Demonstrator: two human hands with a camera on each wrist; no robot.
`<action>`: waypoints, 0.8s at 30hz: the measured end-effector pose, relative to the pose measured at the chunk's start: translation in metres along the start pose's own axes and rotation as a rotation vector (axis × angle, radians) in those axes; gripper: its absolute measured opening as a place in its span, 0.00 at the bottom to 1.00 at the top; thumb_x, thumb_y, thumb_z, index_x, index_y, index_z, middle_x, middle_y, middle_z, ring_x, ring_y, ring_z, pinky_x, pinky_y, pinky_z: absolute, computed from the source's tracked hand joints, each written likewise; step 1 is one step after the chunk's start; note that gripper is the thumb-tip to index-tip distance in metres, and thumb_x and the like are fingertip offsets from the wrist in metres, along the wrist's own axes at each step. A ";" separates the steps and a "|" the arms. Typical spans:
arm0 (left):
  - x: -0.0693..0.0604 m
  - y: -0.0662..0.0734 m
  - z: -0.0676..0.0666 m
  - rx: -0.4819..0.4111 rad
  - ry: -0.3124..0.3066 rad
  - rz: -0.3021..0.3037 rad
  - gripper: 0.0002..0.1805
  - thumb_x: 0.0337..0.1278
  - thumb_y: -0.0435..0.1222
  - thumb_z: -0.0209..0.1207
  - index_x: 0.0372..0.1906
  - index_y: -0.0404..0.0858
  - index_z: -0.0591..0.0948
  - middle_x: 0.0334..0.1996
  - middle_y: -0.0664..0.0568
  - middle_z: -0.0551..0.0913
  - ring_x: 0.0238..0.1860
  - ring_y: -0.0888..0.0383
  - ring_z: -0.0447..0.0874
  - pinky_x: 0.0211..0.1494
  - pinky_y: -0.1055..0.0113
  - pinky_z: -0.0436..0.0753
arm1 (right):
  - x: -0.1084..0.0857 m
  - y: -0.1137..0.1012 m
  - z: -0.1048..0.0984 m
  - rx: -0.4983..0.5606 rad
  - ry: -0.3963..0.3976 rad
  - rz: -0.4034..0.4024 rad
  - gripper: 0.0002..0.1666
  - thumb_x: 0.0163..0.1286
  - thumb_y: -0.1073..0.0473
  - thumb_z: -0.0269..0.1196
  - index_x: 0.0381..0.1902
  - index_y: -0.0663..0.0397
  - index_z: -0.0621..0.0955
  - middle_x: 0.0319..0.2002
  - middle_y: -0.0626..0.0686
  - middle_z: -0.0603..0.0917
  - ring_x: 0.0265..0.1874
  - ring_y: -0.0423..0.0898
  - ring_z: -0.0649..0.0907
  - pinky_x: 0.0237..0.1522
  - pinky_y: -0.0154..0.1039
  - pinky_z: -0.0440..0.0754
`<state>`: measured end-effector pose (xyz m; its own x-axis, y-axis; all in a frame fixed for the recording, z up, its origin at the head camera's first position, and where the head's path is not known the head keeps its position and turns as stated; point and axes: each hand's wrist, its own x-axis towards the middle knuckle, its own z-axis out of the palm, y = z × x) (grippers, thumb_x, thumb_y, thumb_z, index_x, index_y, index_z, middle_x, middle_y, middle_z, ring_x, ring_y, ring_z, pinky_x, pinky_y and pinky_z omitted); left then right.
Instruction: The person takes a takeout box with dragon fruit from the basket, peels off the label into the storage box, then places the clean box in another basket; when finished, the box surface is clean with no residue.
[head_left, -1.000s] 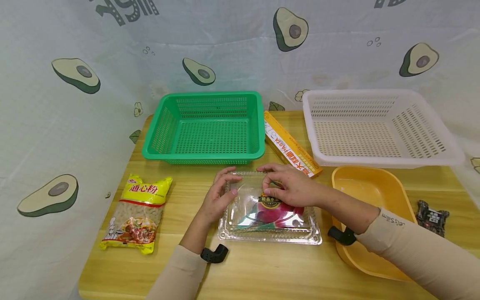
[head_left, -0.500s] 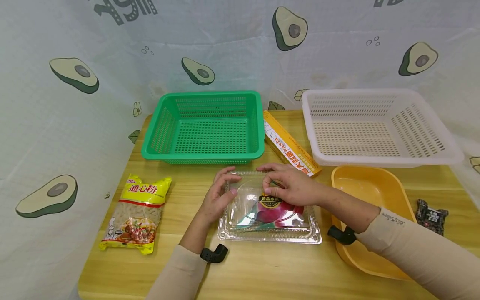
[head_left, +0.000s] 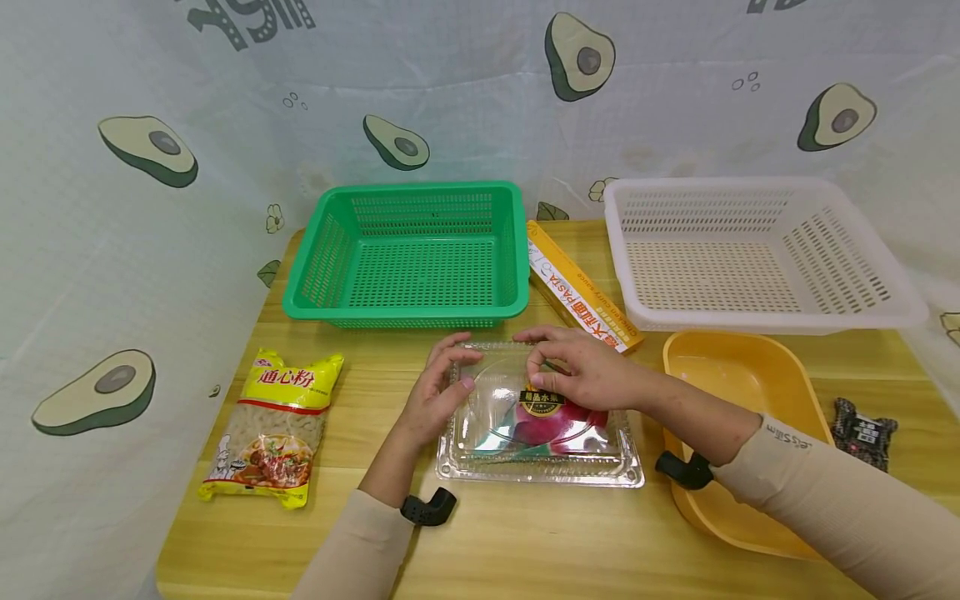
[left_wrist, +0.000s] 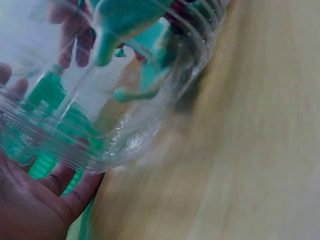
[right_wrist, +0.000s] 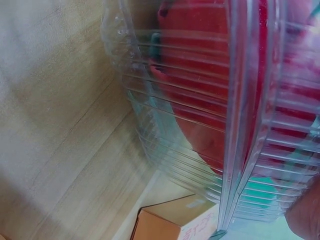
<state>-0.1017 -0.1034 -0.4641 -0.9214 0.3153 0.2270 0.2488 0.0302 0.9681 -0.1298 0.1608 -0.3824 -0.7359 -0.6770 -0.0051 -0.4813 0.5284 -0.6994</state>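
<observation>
A clear plastic fruit container [head_left: 487, 421] lies on the table before me, its lid on. Through its walls shows a dark pink and green fruit-like thing [head_left: 543, 425], whose red side [right_wrist: 195, 75] fills much of the right wrist view. On the lid is a black and gold sticker label [head_left: 542, 404] with an orange tip. My right hand [head_left: 581, 371] pinches that tip between thumb and index finger. My left hand [head_left: 438, 396] rests against the container's left rear corner, fingers rather straight; in the left wrist view its fingers [left_wrist: 80, 192] touch the clear wall.
A green basket [head_left: 405, 313] and a white basket [head_left: 765, 321] stand at the back, a pasta box [head_left: 581, 292] between them. A macaroni bag [head_left: 273, 429] lies left. To the right are an orange tub [head_left: 735, 367], under my right forearm, and a small black packet [head_left: 864, 433].
The label has shifted very slightly under my right fingers. Both hands and the container otherwise stay in place.
</observation>
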 end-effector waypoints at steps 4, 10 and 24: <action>0.000 0.000 0.000 0.002 0.002 -0.007 0.20 0.59 0.32 0.54 0.57 0.31 0.76 0.75 0.38 0.59 0.79 0.38 0.52 0.77 0.29 0.48 | 0.000 0.000 0.000 0.013 0.001 0.001 0.08 0.73 0.55 0.64 0.32 0.36 0.79 0.68 0.57 0.77 0.67 0.64 0.76 0.68 0.67 0.69; 0.000 0.000 0.000 -0.005 -0.001 -0.002 0.20 0.60 0.32 0.54 0.57 0.30 0.75 0.75 0.36 0.58 0.79 0.38 0.52 0.78 0.29 0.47 | 0.001 0.000 -0.001 0.023 0.004 -0.005 0.08 0.74 0.55 0.64 0.32 0.36 0.78 0.68 0.57 0.78 0.67 0.63 0.77 0.68 0.67 0.69; 0.000 0.000 0.000 -0.012 -0.003 0.003 0.20 0.60 0.32 0.53 0.57 0.30 0.75 0.75 0.37 0.58 0.78 0.38 0.52 0.78 0.31 0.47 | 0.001 0.002 -0.001 0.065 0.008 -0.003 0.08 0.73 0.55 0.64 0.33 0.37 0.78 0.68 0.57 0.78 0.67 0.64 0.76 0.69 0.68 0.68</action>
<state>-0.1017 -0.1038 -0.4642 -0.9198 0.3181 0.2299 0.2481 0.0174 0.9686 -0.1316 0.1619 -0.3833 -0.7386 -0.6741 0.0030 -0.4518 0.4917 -0.7444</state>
